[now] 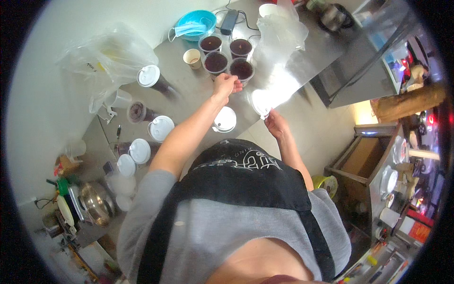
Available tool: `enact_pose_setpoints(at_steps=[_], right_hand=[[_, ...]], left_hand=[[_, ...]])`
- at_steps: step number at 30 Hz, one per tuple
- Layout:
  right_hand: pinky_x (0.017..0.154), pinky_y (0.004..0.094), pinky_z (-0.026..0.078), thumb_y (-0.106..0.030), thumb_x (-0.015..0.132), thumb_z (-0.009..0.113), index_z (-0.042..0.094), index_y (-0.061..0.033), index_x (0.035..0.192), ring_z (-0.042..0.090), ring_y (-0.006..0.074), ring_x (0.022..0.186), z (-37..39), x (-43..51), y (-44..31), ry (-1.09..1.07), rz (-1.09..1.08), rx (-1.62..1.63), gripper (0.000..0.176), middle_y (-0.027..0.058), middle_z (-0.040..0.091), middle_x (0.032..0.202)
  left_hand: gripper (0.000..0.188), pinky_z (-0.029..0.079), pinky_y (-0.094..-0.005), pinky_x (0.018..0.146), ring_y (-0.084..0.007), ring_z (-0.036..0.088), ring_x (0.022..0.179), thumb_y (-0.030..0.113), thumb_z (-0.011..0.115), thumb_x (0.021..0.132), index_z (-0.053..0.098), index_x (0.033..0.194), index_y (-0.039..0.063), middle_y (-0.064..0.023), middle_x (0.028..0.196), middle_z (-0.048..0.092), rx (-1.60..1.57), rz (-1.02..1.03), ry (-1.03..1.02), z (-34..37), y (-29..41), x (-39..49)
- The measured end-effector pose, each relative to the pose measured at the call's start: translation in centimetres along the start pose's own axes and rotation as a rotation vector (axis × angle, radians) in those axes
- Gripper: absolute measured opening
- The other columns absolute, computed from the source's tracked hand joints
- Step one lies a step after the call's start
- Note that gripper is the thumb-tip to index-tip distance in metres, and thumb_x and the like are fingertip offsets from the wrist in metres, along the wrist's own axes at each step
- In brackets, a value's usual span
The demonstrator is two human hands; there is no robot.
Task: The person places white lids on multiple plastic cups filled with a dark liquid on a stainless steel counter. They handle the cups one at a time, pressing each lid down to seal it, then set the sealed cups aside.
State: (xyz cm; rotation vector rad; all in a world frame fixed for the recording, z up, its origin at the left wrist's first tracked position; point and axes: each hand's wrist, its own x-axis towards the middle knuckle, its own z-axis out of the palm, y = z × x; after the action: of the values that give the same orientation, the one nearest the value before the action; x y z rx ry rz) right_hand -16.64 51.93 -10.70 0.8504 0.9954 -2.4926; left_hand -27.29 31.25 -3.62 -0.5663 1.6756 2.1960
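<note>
Four clear plastic cups of dark liquid stand grouped on a metal table, among them the near right cup and the near left cup. My left hand is at the front of the near right cup, fingers overlapping its rim. Whether it grips the cup is unclear. In my right hand is a white plastic lid, held by its edge and washed out by glare. Between my arms another white lid lies near the table's front edge. Beside the cups stands a small paper cup.
Lidded cups of dark liquid stand at left, near an unlidded cup. A plastic bag leans by the wall. Behind the cups are a blue bowl with a face mask and a power adapter. Another bag sits to their right.
</note>
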Motion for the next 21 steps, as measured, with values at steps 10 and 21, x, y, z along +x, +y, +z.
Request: enact_pose_setpoints(at_steps=[10,21], right_hand=[[0.069,0.0201,0.051,-0.018,0.091,0.054,0.058,-0.0026,0.104,0.059,0.0088,0.082,4.0,-5.1,-2.3,-0.204,0.072,0.161,0.020,0.0015,0.062,0.093],[0.072,0.0256,0.050,-0.021,0.092,0.052,0.055,-0.0036,0.104,0.059,0.0129,0.080,9.1,-4.0,-2.7,-0.006,-0.288,-0.338,0.021,0.0031,0.060,0.090]], left_hand=[[0.011,0.055,-0.0349,0.069,-0.0218,0.061,0.073,0.009,0.052,0.089,0.046,0.088,-0.001,-0.0123,0.081,0.058,-0.002,-0.077,-0.096,-2.3,-1.3,-3.5],[0.019,0.055,-0.0338,0.067,-0.0214,0.061,0.072,0.018,0.051,0.092,0.045,0.095,-0.001,-0.0127,0.082,0.057,0.078,-0.062,-0.199,-3.8,-1.6,-6.3]])
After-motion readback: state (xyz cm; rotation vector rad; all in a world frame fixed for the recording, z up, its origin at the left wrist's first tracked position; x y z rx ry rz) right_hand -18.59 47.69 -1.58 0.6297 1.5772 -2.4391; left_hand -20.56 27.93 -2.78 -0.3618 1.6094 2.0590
